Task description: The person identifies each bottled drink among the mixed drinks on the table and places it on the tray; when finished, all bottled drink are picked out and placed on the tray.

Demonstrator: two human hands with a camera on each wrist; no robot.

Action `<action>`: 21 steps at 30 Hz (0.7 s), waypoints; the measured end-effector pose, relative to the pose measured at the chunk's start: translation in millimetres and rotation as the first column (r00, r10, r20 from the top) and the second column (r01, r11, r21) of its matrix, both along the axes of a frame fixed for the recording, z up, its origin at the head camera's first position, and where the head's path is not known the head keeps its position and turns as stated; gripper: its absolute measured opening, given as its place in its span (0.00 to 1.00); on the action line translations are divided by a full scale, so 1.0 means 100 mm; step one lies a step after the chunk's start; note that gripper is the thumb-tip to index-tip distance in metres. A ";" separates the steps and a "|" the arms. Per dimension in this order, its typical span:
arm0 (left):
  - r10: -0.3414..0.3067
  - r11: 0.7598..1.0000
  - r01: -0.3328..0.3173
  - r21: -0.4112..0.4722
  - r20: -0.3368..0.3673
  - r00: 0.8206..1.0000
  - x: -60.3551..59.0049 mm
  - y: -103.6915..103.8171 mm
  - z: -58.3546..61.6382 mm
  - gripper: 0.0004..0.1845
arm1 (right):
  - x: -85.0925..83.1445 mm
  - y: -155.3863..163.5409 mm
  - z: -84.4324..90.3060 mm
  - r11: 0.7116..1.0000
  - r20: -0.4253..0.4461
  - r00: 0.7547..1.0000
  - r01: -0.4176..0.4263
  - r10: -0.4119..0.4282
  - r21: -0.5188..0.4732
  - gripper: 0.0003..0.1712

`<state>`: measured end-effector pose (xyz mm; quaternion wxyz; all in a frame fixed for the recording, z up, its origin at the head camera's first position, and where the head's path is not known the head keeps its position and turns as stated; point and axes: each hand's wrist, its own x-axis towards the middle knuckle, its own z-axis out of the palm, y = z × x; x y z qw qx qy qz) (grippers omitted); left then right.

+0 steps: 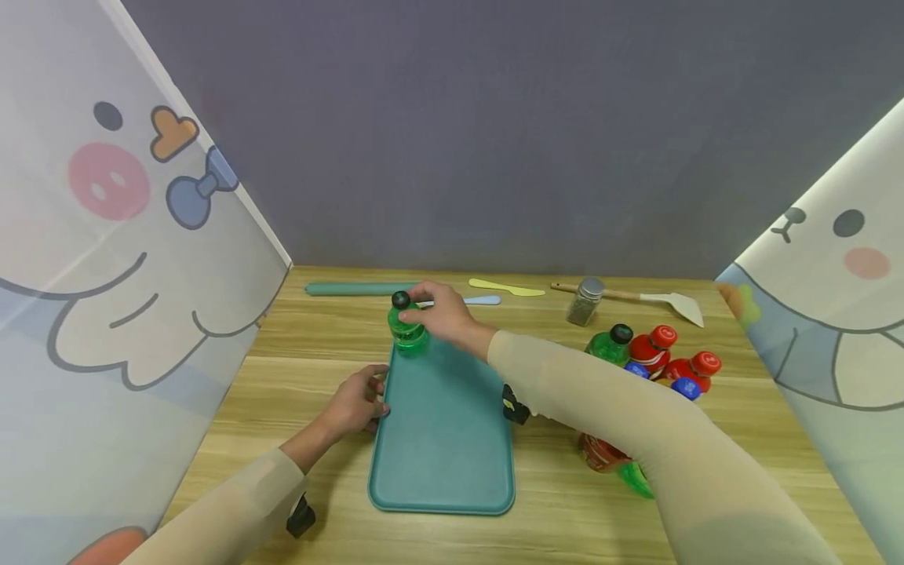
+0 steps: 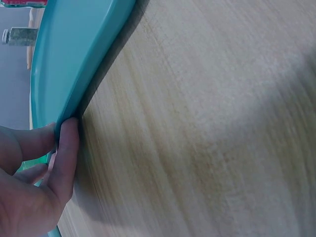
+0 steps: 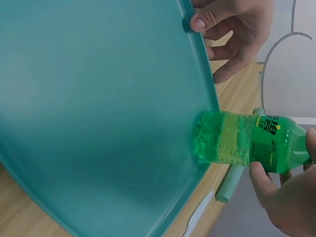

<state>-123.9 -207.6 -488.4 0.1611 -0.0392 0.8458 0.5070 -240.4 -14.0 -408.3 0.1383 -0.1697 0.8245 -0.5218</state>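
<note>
A teal rectangular tray (image 1: 445, 439) lies on the wooden table in front of me. My left hand (image 1: 356, 400) pinches its left rim, thumb on the upper side and a finger (image 2: 68, 158) against the outside. At the tray's far left corner stands a green plastic soda bottle (image 1: 408, 336) with a black cap and clear bubbles inside. My right hand (image 1: 446, 315) holds this bottle around its upper part. In the right wrist view the bottle's base (image 3: 207, 137) sits at the inner corner of the tray, close to the rim.
Right of the tray, partly behind my right sleeve, several bottles cluster, including a red-capped bottle (image 1: 650, 349) and a black-capped green one (image 1: 609, 345). Along the back lie a green roll (image 1: 360, 289), a blue knife (image 1: 483, 300), a yellow knife (image 1: 506, 288), a spice jar (image 1: 585, 302) and a spatula (image 1: 678, 304).
</note>
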 end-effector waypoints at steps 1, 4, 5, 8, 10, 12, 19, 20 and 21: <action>-0.001 1.000 0.001 0.001 -0.001 1.000 0.00 0.00 0.00 0.39 | 0.00 0.01 0.01 1.000 0.001 1.000 -0.003 0.003 0.001 0.19; -0.002 1.000 0.002 0.007 -0.001 1.000 -0.01 0.01 -0.02 0.39 | 0.00 0.03 0.03 1.000 0.007 1.000 -0.008 0.007 0.020 0.21; 0.001 1.000 -0.001 0.006 0.000 1.000 -0.01 0.01 -0.03 0.39 | 0.00 0.03 0.04 0.999 0.011 1.000 -0.009 0.008 0.031 0.22; 0.008 1.000 -0.008 0.006 0.000 1.000 -0.02 0.02 -0.04 0.39 | 0.01 0.05 0.05 0.998 0.022 1.000 -0.016 0.015 0.063 0.24; 0.008 1.000 -0.008 0.006 -0.001 1.000 -0.02 0.02 -0.04 0.39 | 0.01 0.07 0.06 0.997 0.032 0.999 -0.028 0.026 0.073 0.26; 0.006 1.000 -0.006 0.002 -0.005 1.000 -0.01 0.02 -0.04 0.38 | 0.02 0.08 0.08 0.996 0.043 0.998 -0.049 0.046 0.072 0.28; 0.010 1.000 -0.010 -0.006 -0.006 1.000 0.01 -0.01 -0.04 0.38 | 0.07 0.17 0.20 0.986 0.062 0.990 -0.133 0.127 0.097 0.35; 0.011 1.000 -0.011 -0.006 -0.007 1.000 0.00 -0.02 -0.04 0.38 | 0.08 0.19 0.22 0.986 0.065 0.989 -0.138 0.133 0.096 0.35; 0.008 1.000 -0.008 -0.006 -0.008 1.000 0.00 -0.02 -0.04 0.38 | 0.09 0.21 0.25 0.985 0.066 0.988 -0.145 0.139 0.090 0.35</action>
